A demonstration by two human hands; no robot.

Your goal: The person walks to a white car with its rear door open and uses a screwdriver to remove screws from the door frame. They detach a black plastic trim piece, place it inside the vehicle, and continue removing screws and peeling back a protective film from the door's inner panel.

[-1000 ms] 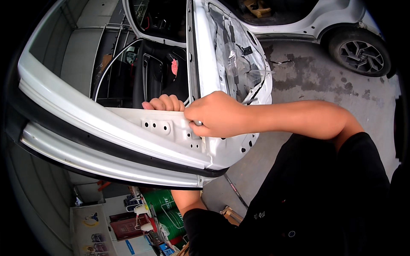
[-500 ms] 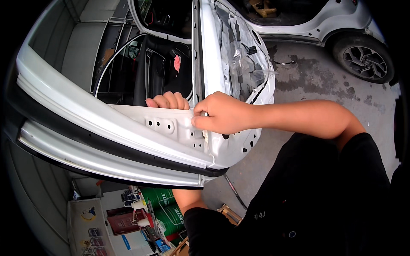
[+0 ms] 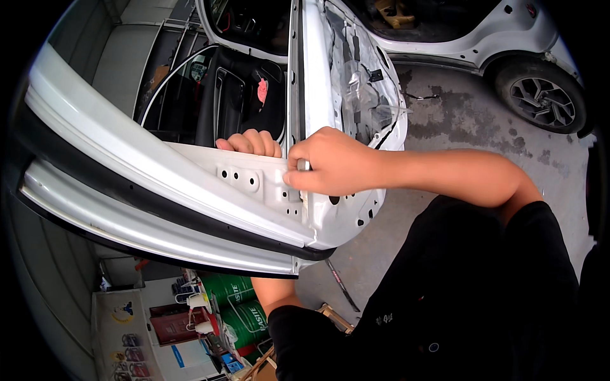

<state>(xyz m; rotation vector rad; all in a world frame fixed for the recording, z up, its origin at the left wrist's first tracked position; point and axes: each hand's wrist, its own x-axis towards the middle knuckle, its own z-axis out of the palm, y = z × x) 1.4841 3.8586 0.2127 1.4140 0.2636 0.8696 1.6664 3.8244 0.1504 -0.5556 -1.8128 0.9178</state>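
Observation:
A white car door (image 3: 159,184) stands edge-on before me, its stripped inner panel (image 3: 356,82) facing right. My left hand (image 3: 249,142) reaches from under the door and curls its fingers over the door's top edge. My right hand (image 3: 327,162) presses against the door's end face, pinching a small grey metal part (image 3: 304,166) between thumb and fingers, just right of several holes in the panel (image 3: 238,176). What exactly the grey part is stays hidden by the fingers.
The white car body (image 3: 483,38) with open doorway and a wheel (image 3: 540,95) sits at the upper right on stained concrete floor (image 3: 445,127). Green canisters (image 3: 238,305) and a cluttered white cabinet (image 3: 152,336) stand below the door. A dark seat (image 3: 235,101) shows inside.
My right hand has slid slightly along the door's end face and now shows the small grey part at its fingertips. The left hand keeps its grip on the edge.

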